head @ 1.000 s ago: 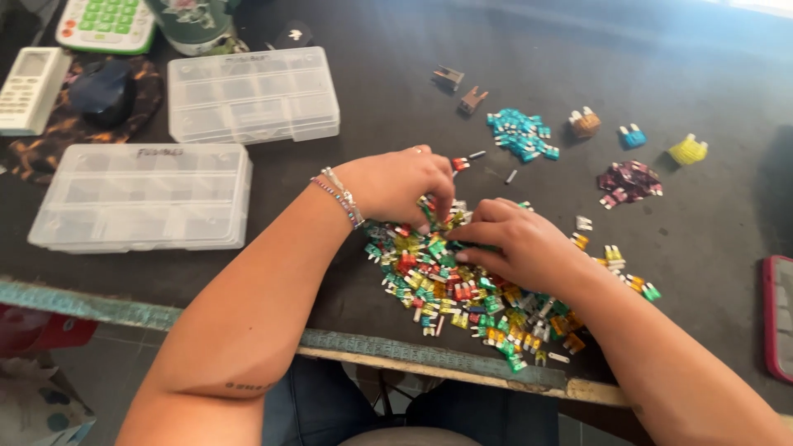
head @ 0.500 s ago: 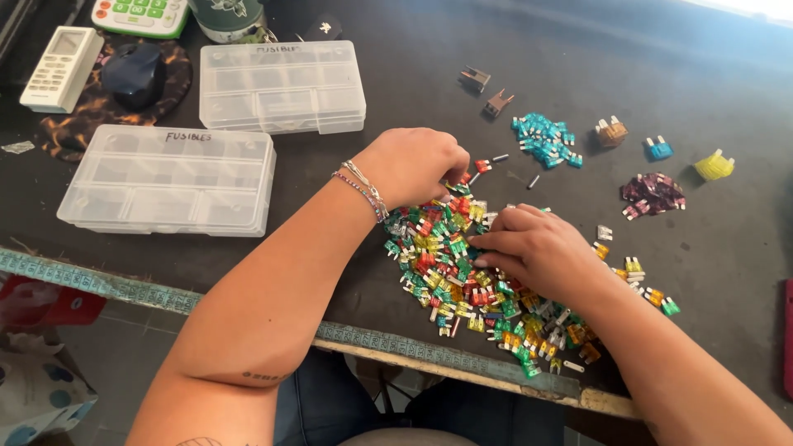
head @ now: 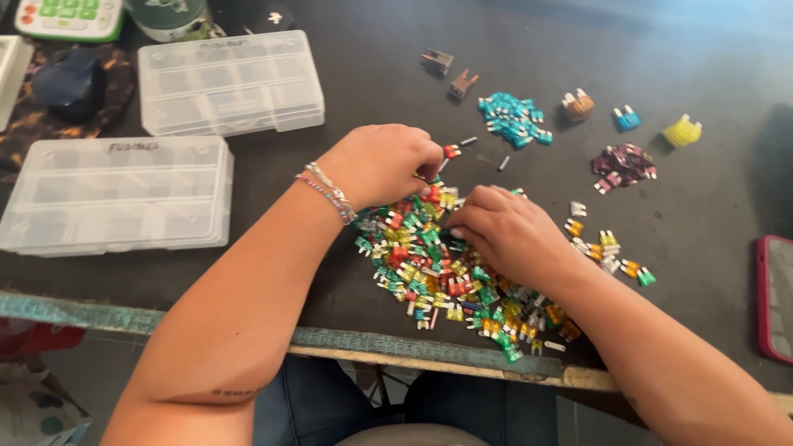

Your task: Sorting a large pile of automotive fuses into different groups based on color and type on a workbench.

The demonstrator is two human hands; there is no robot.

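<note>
Now two hands, left hand (head: 382, 163), right hand (head: 504, 231), in one fuse heap (head: 429, 264), two clear boxes (head: 116, 194).

Left hand (head: 382, 165): fingertips curled under the palm, grip not visible; unclear whether it holds a fuse. Right hand (head: 504, 231): fingers buried in the mixed fuse pile (head: 429, 264), covering the pile's middle. Red-edged phone (head: 776, 297) cut off by the right edge. Green calculator (head: 58, 16) and dark jar (head: 169, 18) cut by the top edge. Single fuse markings too small to tell.
</note>
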